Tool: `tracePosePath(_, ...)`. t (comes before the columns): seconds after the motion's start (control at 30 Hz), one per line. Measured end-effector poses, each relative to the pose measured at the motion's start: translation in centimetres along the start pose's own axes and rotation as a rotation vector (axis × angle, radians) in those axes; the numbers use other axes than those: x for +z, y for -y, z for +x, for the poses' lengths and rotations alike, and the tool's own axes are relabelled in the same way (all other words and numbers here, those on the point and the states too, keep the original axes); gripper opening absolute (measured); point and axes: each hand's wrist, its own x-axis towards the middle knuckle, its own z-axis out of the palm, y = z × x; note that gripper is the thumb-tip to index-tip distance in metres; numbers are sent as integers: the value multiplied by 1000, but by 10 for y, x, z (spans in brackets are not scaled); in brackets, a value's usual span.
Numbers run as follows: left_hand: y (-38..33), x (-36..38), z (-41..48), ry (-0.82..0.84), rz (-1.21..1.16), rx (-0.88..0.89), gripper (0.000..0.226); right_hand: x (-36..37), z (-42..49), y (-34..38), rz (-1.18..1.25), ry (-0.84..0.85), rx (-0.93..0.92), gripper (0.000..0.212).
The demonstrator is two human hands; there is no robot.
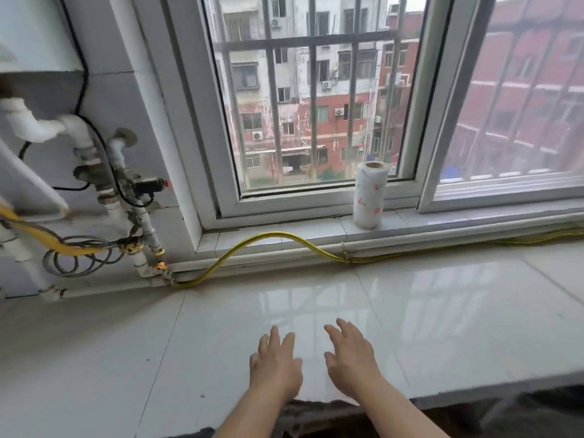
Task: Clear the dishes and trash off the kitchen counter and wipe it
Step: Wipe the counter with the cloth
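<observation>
Glossy tiled counter (442,311) below barred window (316,105), no dishes or trash in view. Near its front edge, left hand (275,361) and right hand (350,358) side by side, fingers straight and spread, holding nothing. Likely risk: wiping far back, snagging yellow hose (268,238) or toppling roll (369,196) on sill (284,230).

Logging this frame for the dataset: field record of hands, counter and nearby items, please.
left hand: open, palm down over the counter, holds nothing
right hand: open, palm down beside it, holds nothing
counter: glossy white tiles
roll: upright on the windowsill
yellow hose: runs from the wall pipes along the counter's back edge
contact: cannot tell if hands touch the tiles
</observation>
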Motion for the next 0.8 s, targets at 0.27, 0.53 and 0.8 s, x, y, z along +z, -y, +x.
tracePosePath(0.27,-150,29,22,35,42,143,55,-63,-7,-135,2,-73,110,53)
tracePosePath(0.53,-239,64,42,92,108,267,54,-90,-18,-222,31,-104,230,53)
tracePosePath(0.8,-300,93,77,182,158,403,54,-99,-11,-282,61,-82,361,54)
